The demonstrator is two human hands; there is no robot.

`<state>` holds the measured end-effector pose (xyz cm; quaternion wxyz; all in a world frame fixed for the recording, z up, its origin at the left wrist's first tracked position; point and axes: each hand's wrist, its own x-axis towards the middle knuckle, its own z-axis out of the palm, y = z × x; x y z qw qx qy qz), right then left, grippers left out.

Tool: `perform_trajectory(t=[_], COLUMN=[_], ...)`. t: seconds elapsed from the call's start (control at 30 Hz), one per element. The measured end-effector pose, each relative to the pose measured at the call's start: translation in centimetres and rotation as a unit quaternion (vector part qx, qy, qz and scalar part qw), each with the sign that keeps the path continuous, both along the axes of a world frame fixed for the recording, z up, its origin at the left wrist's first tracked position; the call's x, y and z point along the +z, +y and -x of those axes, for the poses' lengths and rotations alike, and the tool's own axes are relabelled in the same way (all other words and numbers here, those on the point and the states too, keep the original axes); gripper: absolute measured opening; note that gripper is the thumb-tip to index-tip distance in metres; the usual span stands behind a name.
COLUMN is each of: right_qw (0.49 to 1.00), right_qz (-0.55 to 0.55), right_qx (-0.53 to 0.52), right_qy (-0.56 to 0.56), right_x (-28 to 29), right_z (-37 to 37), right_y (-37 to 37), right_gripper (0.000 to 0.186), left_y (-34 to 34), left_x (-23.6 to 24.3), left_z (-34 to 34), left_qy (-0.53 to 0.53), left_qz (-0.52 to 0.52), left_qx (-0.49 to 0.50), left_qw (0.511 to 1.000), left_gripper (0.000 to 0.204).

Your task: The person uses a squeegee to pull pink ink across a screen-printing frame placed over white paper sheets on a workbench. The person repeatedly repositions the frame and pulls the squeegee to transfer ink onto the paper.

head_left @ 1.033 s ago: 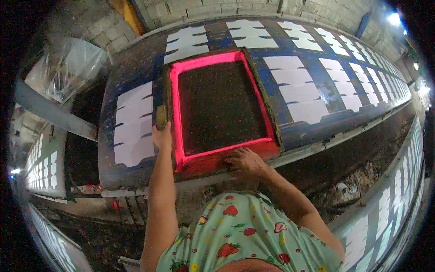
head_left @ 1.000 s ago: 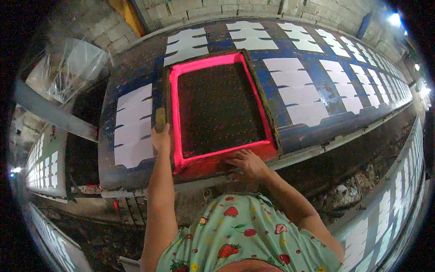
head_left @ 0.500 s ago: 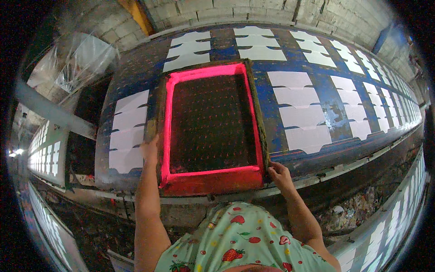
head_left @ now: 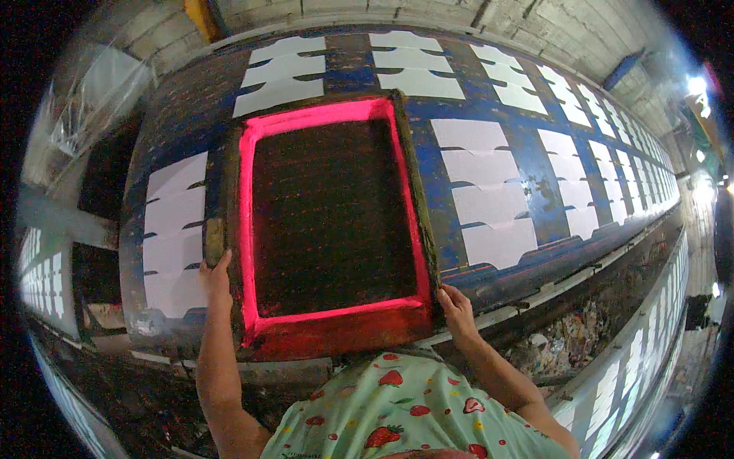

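A screen printing frame (head_left: 330,346) with bright pink inner edges lies in front of me, over the near part of a long table. Its dark mesh (head_left: 332,218) shows rows of small reddish marks. My right hand (head_left: 459,310) is closed on the frame's right side, near the lower corner. Beside the frame's left side, my left hand (head_left: 216,274) grips the lower end of a flat olive-brown block (head_left: 215,236); what kind of tool it is I cannot make out. White cut fabric pieces (head_left: 174,237) lie in a column to the left of that hand.
Further columns of white fabric pieces (head_left: 489,195) run along the blue-stained table (head_left: 547,183) to the right and back. A block wall (head_left: 443,14) stands behind. Scraps (head_left: 562,340) litter the floor at right, beside another table with white pieces (head_left: 619,382).
The whole view has shifted, so frame and table both appear further left. My left hand, blurred at the frame's side before, now shows with the olive-brown block. My right hand stays at the frame.
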<state>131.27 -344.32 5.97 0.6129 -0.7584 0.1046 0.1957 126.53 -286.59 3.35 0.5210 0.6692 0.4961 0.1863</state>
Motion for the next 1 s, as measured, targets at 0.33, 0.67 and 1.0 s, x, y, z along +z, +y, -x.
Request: perform_trajectory(t=[0.33, 0.67, 1.0], right_qw=[0.99, 0.97, 0.98], right_qz=[0.103, 0.196, 0.165], right_qx=[-0.022, -0.049, -0.08], right_qy=[-0.091, -0.133, -0.072], right_x=[2.0, 0.1, -4.0], right_z=[-3.0, -12.0, -17.3], right_y=[-4.5, -23.4, -42.2], right_gripper=[0.049, 0.045, 0.044], left_y=[-4.0, -25.4, -44.7], left_x=[3.7, 2.3, 0.8], left_z=[-3.5, -12.4, -16.9], left_qy=[-0.107, -0.172, -0.115], left_qz=[0.08, 0.055, 0.02], left_qx=[-0.018, -0.01, 0.0], left_qw=[0.991, 0.983, 0.993], left_gripper=[0.062, 0.058, 0.075])
